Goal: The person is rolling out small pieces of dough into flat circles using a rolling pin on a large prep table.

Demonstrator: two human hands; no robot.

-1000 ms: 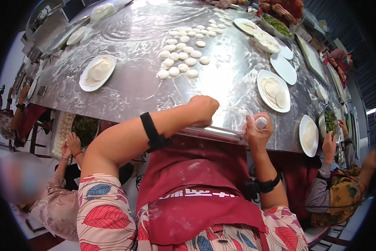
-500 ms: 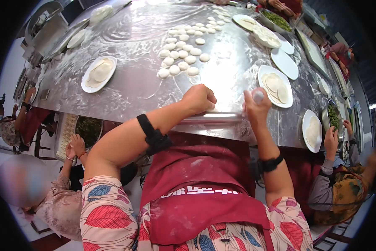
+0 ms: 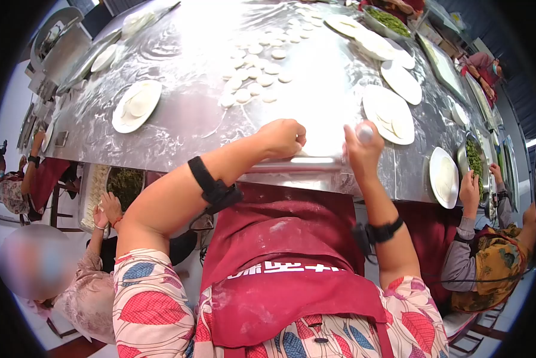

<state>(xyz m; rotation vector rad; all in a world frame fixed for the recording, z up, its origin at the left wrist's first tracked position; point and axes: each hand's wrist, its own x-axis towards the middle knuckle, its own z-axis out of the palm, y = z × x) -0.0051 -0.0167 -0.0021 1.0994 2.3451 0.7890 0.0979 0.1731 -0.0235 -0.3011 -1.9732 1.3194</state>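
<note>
Near the front edge of the floury metal table (image 3: 184, 140), my left hand (image 3: 284, 137) is closed, fingers curled down; whatever it may hold is hidden in glare. To its right my right hand (image 3: 363, 143) is wrapped round a rolling pin (image 3: 364, 132), whose pale rounded end shows above the fingers. Beyond my left hand lie several small round dough pieces (image 3: 254, 73). A white plate with flat dough wrappers (image 3: 389, 116) sits just past my right hand. Another white plate of wrappers (image 3: 136, 106) is at the left.
More white plates (image 3: 401, 82) line the right side, with a plate of wrappers (image 3: 444, 178) at the right edge. Bowls of green filling (image 3: 474, 161) stand nearby. Co-workers' hands (image 3: 108, 209) are at work at left and right. A metal tray (image 3: 444, 67) lies far right.
Both hands keep nearly the same places and closed shapes. The view has shifted slightly, and the table looks brighter, with stronger glare over the dough pieces.
</note>
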